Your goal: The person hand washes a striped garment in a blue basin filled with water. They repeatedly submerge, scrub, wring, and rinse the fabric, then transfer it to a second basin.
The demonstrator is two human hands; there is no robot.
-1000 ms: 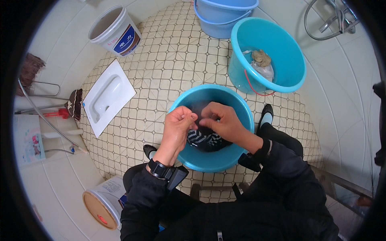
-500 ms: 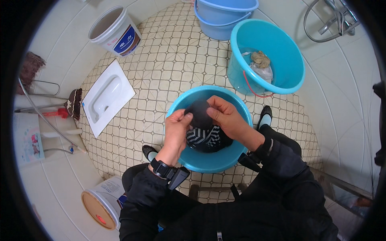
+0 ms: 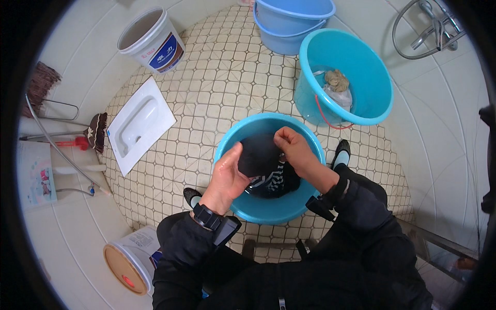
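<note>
A piece of black cloth [image 3: 258, 155], bunched into a rounded shape, hangs over a turquoise basin [image 3: 243, 212] between my feet. My right hand [image 3: 302, 155] pinches its upper right edge between thumb and fingers. On the other side, my left hand [image 3: 226, 174] looks wet and rests against the cloth, palm turned inward and thumb stretched upward. Its other fingers are mostly hidden. Below, black-and-white striped fabric [image 3: 277, 178] lies in the basin among other dark cloth.
A larger turquoise bucket [image 3: 380, 72] at the back right holds a beige wad and whitish material. Beyond the basin stand blue buckets [image 3: 294, 36] and a white pail [image 3: 155, 44]. A squat toilet [image 3: 139, 124] lies left; a lidded pail [image 3: 129, 263] sits near left.
My left hand has let go of its pinch and turned its palm inward. The right hand still pinches the black cloth, which now spreads wider over the striped fabric.
</note>
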